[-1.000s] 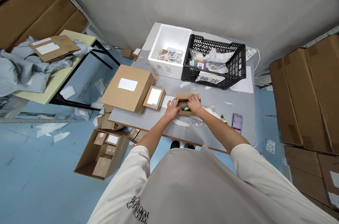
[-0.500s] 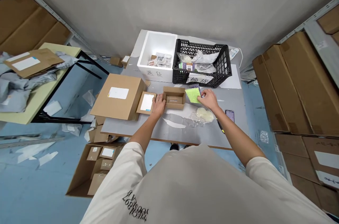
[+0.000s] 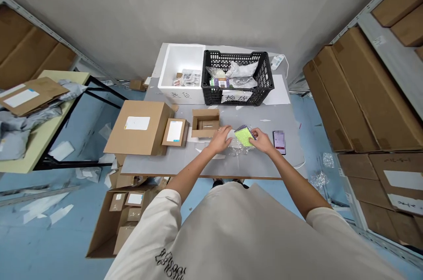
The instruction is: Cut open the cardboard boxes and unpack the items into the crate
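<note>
My right hand pinches a small green packet with a purple packet behind it, just above the grey table. My left hand reaches toward the packets from the left, fingers spread and almost touching them. Under the packets lies crumpled clear plastic wrap. A small open cardboard box sits just left of my left hand, with a small item inside. A phone lies to the right of my right hand.
A white foam box and a black plastic crate with bagged items stand at the table's back. A large labelled carton and a small labelled box sit at the left. Cartons fill shelves right; an open carton lies on the floor.
My right hand lifted the green and purple packets out of the small box and brought them down over the plastic wrap. My left hand left the box and moved right toward the packets.
</note>
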`<act>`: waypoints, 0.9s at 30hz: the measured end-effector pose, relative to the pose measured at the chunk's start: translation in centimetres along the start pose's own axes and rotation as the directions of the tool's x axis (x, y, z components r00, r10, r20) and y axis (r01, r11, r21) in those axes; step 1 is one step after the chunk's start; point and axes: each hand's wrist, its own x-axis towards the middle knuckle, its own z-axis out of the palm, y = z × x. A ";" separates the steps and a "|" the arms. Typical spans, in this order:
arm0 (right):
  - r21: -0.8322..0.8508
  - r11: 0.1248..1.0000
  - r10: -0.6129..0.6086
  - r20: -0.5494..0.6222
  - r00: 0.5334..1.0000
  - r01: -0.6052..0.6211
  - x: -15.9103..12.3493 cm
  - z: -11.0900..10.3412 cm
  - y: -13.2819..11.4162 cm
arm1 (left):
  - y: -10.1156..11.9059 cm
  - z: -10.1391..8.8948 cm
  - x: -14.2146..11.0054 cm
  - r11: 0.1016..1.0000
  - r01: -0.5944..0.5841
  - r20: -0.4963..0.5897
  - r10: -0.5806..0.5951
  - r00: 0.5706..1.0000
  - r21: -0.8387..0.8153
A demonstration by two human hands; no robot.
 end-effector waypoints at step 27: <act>0.729 0.634 0.272 0.103 0.957 -0.259 -1.5 -4.5 4.4 | 6.6 7.2 2.5 0.997 -0.004 -0.159 -0.009 0.987 -0.081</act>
